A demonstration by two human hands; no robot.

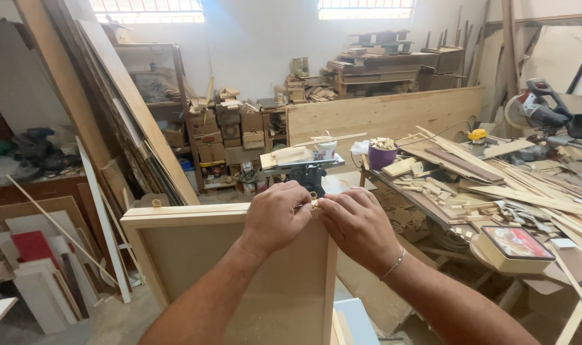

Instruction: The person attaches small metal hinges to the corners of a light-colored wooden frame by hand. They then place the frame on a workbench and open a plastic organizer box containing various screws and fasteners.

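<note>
At top right corner of upright framed panel (233, 268), small brass fitting (314, 204) sits pinched between both hands; left hand (275, 217) curled tight over top rail, fingertips closed on fitting; right hand (358, 227) fingers bent, pinching same piece from other side; looks like fitting still being positioned, no tool on it yet; frame itself assembled; cluttered bench (431, 204) with offcuts, purple cup (382, 155), flat tin (516, 246) just right.

Both forearms reached forward and converged at the top right corner of the wooden frame (176, 217). The left hand (277, 214) curled knuckles-up on that corner, fingertips pinched together. The right hand (355, 223), a thin bracelet on its wrist, met it there fingertip to fingertip.
</note>
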